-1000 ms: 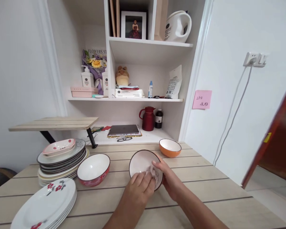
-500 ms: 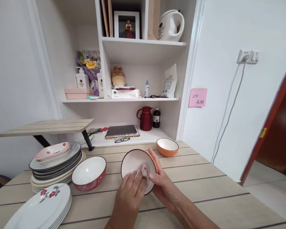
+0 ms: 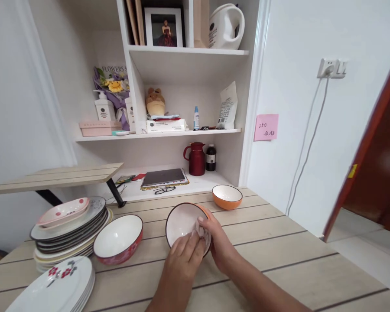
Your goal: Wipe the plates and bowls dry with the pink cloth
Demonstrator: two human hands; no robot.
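Tilted toward me above the table is a bowl (image 3: 179,221), white inside, with a dark rim and an orange outside. My right hand (image 3: 221,240) grips its right side, the thumb over the rim and the fingers mostly hidden behind. Inside the bowl, my left hand (image 3: 185,258) presses a crumpled pale cloth (image 3: 199,230) against the lower right wall, its fingers together. A second orange bowl (image 3: 227,197) stands upright behind my right hand. To the left sits a red patterned bowl (image 3: 118,240), white inside.
Stacked plates (image 3: 68,236) topped by pink-spotted dishes (image 3: 64,211) stand at left, with white flowered oval plates (image 3: 56,286) in front. A raised wooden shelf (image 3: 58,177) overhangs them. Behind the table (image 3: 279,260), a white cabinet holds a laptop (image 3: 164,177), glasses and a red jug (image 3: 196,159).
My right hand has shifted its grip, with its thumb now bent over the rim beside the cloth. My left hand and the cloth have moved slightly right within the bowl. The view has shifted slightly.
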